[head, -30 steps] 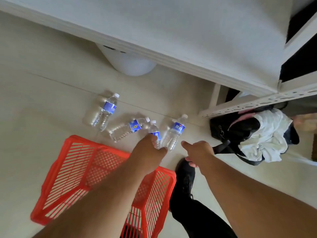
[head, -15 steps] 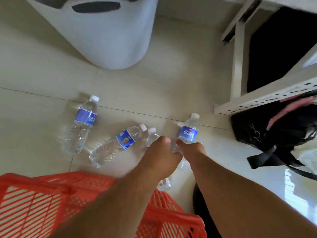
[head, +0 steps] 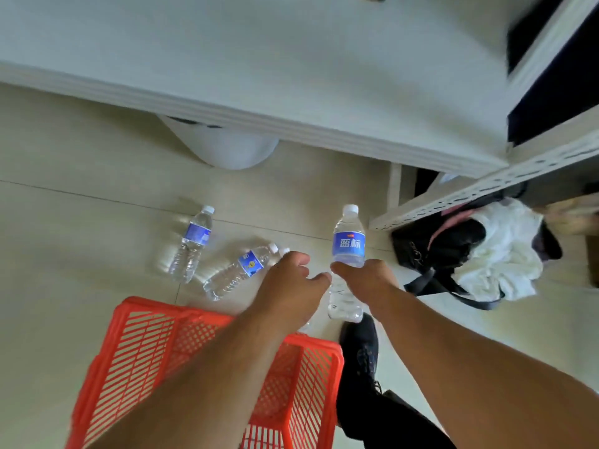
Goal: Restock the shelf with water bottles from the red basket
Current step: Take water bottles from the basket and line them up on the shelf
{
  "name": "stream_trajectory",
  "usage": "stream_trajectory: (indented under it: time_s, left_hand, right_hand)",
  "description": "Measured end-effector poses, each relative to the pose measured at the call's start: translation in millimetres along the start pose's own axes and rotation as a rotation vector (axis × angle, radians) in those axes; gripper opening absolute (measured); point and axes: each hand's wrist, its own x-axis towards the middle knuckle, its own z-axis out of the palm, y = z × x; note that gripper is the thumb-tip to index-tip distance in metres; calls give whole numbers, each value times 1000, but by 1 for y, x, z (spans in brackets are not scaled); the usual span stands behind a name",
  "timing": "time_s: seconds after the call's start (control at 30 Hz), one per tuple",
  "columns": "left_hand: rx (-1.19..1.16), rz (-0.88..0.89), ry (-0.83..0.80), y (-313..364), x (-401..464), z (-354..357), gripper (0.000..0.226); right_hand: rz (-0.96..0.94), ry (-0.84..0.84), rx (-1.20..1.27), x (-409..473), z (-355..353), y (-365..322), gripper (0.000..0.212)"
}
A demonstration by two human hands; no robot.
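Note:
My right hand (head: pixel 364 280) is closed around the middle of a clear water bottle (head: pixel 348 243) with a blue label and white cap, held upright above the floor. My left hand (head: pixel 291 286) grips a second bottle; only its cap (head: pixel 284 251) and a bit of its base show past my fingers. Two more bottles lie on the tiles: one (head: pixel 193 244) at the left, another (head: pixel 238 273) just left of my left hand. The red basket (head: pixel 207 367) sits under my left forearm, and no bottles show in its visible part. The white shelf (head: pixel 291 76) spans the top.
A white round bin (head: pixel 227 150) stands under the shelf edge. A perforated lower shelf rail (head: pixel 479 189) runs at the right, over a black bag (head: pixel 447 251) with a white cloth (head: pixel 502 251). My black shoe (head: pixel 359 345) is beside the basket.
Both hands closed on bottles on the floor and raised them; the right-hand bottle now stands upright in the air. My view pulled back up, so the shelf top shows again.

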Motion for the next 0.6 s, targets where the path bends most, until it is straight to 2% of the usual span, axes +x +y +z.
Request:
stream_trajectory:
  time_s: [0.2, 0.4, 0.6]
  left_hand:
    - [-23, 47, 38, 75, -143, -74, 55]
    - [-1, 198, 125, 157, -306, -147, 53]
    - [40, 342, 183, 201, -443, -207, 51]
  right_hand:
    - [-185, -24, 18, -172, -85, -47, 37]
    - [-393, -36, 110, -360, -160, -97, 29]
    - [-603, -58, 154, -513, -211, -114, 36]
